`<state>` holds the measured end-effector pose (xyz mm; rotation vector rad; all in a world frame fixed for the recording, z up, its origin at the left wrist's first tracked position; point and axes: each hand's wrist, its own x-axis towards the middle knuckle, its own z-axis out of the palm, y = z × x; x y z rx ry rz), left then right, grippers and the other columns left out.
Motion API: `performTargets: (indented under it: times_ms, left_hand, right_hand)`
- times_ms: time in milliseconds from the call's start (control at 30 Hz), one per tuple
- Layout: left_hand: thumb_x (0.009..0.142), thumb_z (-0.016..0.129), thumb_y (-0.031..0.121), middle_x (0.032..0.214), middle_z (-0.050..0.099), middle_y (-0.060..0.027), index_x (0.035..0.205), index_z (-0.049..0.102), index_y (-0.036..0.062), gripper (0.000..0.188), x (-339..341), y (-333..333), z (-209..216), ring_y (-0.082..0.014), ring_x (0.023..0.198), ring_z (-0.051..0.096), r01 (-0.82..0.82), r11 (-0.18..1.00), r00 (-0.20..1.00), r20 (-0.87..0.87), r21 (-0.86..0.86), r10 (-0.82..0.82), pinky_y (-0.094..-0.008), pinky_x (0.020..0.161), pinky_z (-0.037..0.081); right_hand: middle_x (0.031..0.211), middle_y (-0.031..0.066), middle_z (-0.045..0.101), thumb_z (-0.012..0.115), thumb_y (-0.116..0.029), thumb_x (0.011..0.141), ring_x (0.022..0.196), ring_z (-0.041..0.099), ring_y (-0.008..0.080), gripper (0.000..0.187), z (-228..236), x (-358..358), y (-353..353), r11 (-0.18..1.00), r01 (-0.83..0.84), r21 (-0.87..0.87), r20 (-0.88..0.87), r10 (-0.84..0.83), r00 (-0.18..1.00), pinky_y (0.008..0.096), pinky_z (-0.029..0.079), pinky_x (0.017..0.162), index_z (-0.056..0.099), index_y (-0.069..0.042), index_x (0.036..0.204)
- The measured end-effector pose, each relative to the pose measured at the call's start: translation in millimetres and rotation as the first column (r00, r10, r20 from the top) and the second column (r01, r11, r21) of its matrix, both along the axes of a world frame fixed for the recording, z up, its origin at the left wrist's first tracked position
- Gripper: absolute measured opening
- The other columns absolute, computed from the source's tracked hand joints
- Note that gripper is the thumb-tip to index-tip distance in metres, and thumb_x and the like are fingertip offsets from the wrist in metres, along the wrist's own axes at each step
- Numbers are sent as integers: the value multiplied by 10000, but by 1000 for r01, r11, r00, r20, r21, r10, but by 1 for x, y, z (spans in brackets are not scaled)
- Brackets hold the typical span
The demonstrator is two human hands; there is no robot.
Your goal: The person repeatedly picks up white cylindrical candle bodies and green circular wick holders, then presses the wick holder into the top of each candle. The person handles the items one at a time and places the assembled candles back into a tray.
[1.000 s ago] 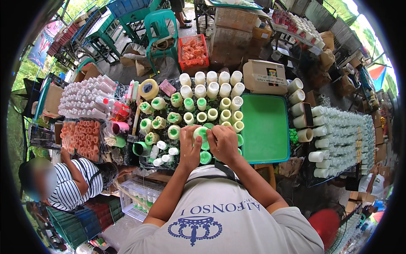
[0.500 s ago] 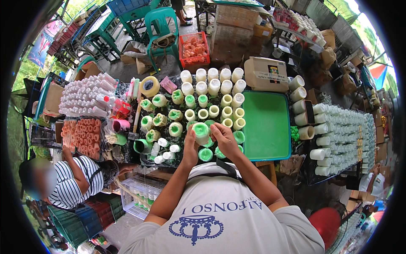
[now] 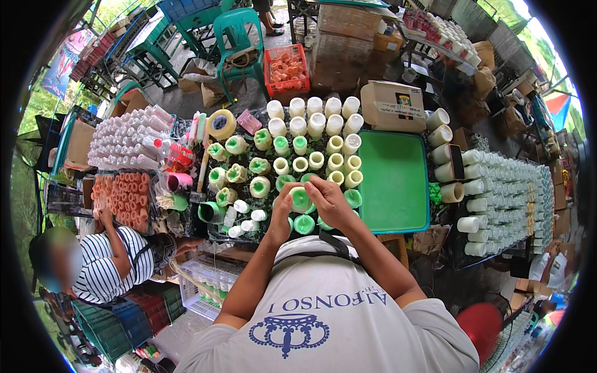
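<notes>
The person held a green-filled cup (image 3: 300, 200) between both hands, low over the table's near edge, its open top turned up and its pale wall ringing the green inside. The left hand (image 3: 282, 214) cupped its left side, fingers held together and bent around the wall; the right hand (image 3: 324, 200) closed on the other side, fingers side by side with their tips at the upper right edge. Whether the base touched the table, I couldn't tell from where I stood. Just beside the hands stood more cups with green in them, one near cup (image 3: 304, 224) below the left and another cup (image 3: 352, 198) to the right. Beyond them were hollow cream cups (image 3: 282, 166), then white-topped cylinders (image 3: 275, 110) in upright rows. A wide tray (image 3: 428, 186) at the right had a flat green inside. Across the floor, a red crate (image 3: 289, 87) held orange pieces (image 3: 287, 65), and down to the left a white basket (image 3: 194, 301) contained white-and-green cylinders (image 3: 214, 289).
</notes>
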<state>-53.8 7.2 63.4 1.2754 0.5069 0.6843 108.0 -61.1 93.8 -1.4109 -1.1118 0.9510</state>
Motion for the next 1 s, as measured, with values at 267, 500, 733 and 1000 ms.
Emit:
performTargets:
  times_ms: [267,500,733,1000]
  left_hand:
    - [1094,329,359,1122,623,-66,1261,582,17,457,-1,5,0,-141,1059,585,24,999,1000,6,-28,-24,-301,964,441]
    - [1104,310,385,1118,638,-62,1278,577,23,482,-2,6,-9,-132,1046,599,40,998,999,-25,-40,-42,-299,935,465]
    - [1110,295,381,1150,658,-81,1295,571,17,493,4,4,-14,-146,1070,618,17,986,1000,11,-164,-15,-308,955,479]
    - [1129,298,375,1183,617,-44,1335,541,51,455,4,13,-33,-128,1087,596,-189,962,982,-66,-197,180,-305,942,487]
  right_hand:
    - [701,-33,397,472,-298,1135,651,362,77,390,-11,3,0,998,-53,-19,-94,51,994,280,344,575,473,-54,831]
    - [721,-55,404,487,-310,1135,667,371,59,390,-9,3,-4,997,-42,-70,-20,41,999,265,340,581,484,-57,839]
    - [685,49,458,519,-267,1105,651,418,123,377,-18,5,-1,996,34,-81,-132,-44,990,341,391,592,532,15,856]
    - [816,126,683,601,-249,1055,728,636,200,272,-22,0,-3,944,321,-69,117,-312,943,357,511,681,640,20,1044]
